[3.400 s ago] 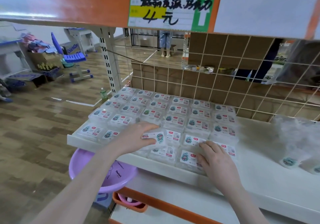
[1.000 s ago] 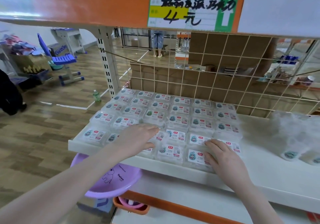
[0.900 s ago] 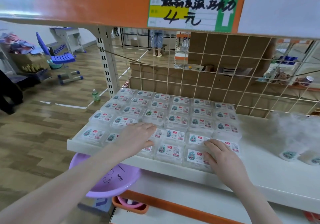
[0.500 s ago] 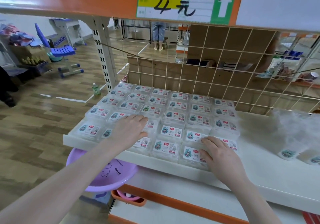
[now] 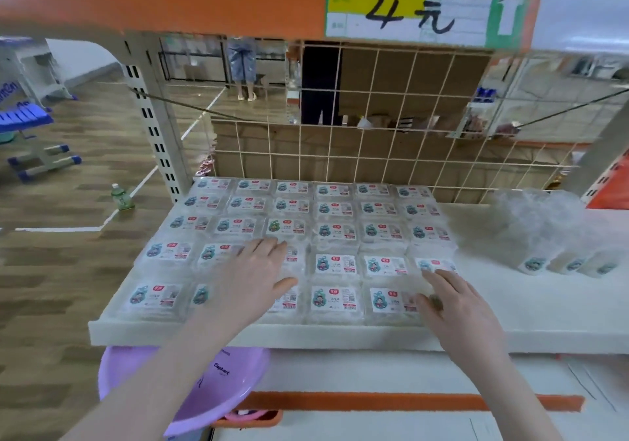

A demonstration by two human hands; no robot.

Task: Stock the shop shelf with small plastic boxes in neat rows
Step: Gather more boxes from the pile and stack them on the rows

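We read "4元" handwritten on the price tag (image 5: 422, 1) above; the box labels are too small to read. The boxes (image 5: 335, 229) fill the shelf (image 5: 510, 314) from its left end in neat rows, reaching the near edge. Our left hand (image 5: 253, 275) lies flat on them, fingers straight and together; our right hand (image 5: 456, 304) touches the grid's right side with spread fingers. Bare shelf lies to the right, up to a plastic bag (image 5: 541, 233). A wire grid (image 5: 374, 124) closes the far side. A purple basin (image 5: 204, 382) juts out below.
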